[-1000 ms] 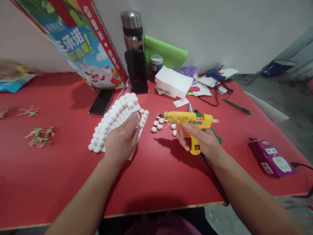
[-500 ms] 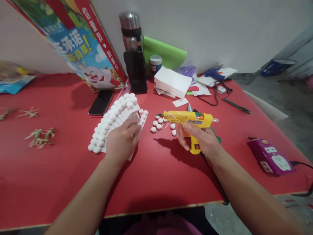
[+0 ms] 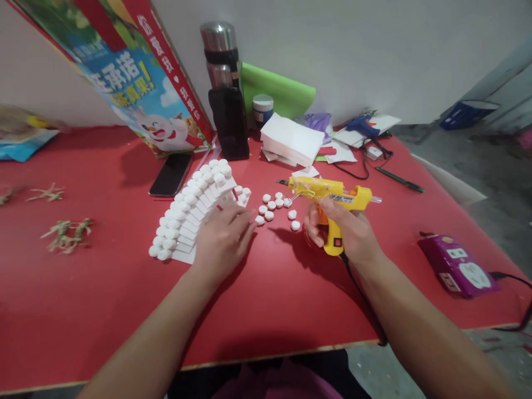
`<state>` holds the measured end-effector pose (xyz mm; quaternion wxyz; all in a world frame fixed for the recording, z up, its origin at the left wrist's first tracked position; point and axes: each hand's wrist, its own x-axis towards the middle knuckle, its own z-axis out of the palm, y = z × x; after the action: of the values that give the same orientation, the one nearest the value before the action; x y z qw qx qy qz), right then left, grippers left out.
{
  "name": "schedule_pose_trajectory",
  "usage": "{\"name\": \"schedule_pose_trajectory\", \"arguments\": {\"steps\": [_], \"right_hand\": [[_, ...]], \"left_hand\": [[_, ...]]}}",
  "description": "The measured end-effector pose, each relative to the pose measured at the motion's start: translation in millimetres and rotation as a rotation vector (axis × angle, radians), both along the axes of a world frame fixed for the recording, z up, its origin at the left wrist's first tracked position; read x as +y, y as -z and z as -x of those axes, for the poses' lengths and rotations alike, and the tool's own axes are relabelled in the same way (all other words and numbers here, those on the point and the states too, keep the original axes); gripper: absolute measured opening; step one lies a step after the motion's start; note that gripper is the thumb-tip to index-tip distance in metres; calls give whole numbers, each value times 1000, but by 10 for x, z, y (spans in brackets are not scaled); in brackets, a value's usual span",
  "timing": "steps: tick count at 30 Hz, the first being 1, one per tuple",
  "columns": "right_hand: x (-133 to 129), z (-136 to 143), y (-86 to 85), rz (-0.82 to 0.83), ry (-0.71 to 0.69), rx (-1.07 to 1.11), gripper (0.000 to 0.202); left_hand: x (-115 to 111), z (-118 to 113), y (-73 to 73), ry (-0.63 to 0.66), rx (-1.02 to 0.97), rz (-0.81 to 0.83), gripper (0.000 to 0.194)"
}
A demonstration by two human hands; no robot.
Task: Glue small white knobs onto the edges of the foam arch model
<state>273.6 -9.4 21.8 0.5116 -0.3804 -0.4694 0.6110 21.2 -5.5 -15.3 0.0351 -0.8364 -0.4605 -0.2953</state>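
Observation:
My right hand [image 3: 338, 224] is wrapped round the handle of a yellow glue gun [image 3: 320, 189], raised above the table with its nozzle pointing left. A clear glue stick juts from the back. My left hand [image 3: 222, 235] has its fingers stretched to the right, the tips beside the nearest of several small white round pieces [image 3: 269, 216] lying loose. Whether they touch it I cannot tell. Under and left of that hand lies a fan of white strips [image 3: 199, 208], its outer edge covered by rows of white round pieces [image 3: 177, 208]. Part of the fan is hidden by my hand.
Behind the fan are a phone [image 3: 170, 174], another upright black phone [image 3: 228, 122], a steel flask [image 3: 219, 41] and a tall printed box [image 3: 137, 83]. White sheets [image 3: 291, 138] are stacked at the back. A purple power box [image 3: 457, 265] is at right; straw figures [image 3: 68, 234] lie left.
My left hand has moved right from the fan toward the loose white pieces, its fingers extending. The glue gun in my right hand has shifted slightly right and up.

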Motion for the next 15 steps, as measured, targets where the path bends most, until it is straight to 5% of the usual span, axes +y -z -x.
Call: {"name": "schedule_pose_trajectory", "arguments": {"steps": [5,9,15], "right_hand": [[-7,6,21,0,-13,-24,47],[-6,11,19,-1,-9,6,46],[-1,16,43,11,-6,19,42]], "left_hand": [[15,-181,129,43,168,90,19],[-69,-232,102,46,213,122,22],[-261,-291,-27,262,-139,230,24]]}}
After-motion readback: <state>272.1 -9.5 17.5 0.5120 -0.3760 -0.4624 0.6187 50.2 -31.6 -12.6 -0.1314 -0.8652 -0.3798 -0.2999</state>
